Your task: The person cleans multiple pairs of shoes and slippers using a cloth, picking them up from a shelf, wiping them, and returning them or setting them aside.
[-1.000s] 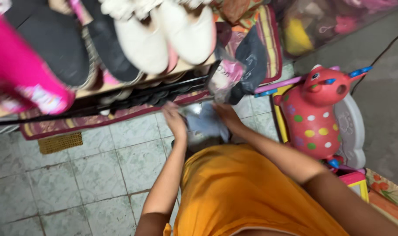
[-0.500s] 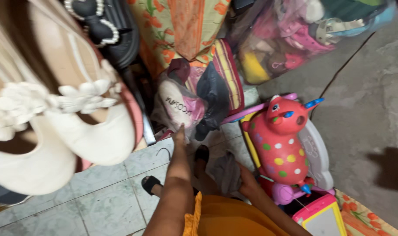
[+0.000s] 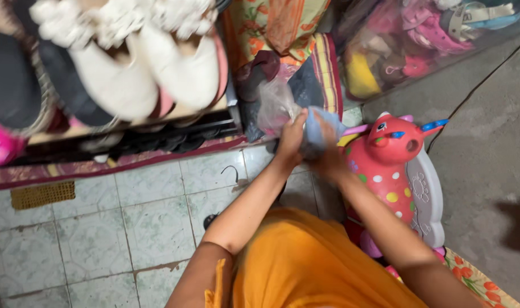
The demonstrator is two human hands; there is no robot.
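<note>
My left hand (image 3: 292, 137) and my right hand (image 3: 328, 155) are both closed on a grey-blue cloth (image 3: 318, 128), held up in front of me. Just left of the cloth is a clear plastic bag (image 3: 274, 105), which touches my left hand. Both hands hover over the edge of a striped mat (image 3: 326, 74), beside a red spotted ride-on toy animal (image 3: 388, 157). My orange garment (image 3: 311, 268) fills the bottom of the view.
A rack (image 3: 128, 134) with white flowered shoes (image 3: 140, 63) and dark shoes stands at the upper left. A clear bag of colourful shoes (image 3: 408, 45) lies at the upper right. Green tiled floor (image 3: 100, 234) is lower left, concrete floor (image 3: 488, 125) at right.
The view has swung back leftwards and the shoe rack is again at the upper left. My hands have risen from the floor with the grey-blue cloth gathered between them.
</note>
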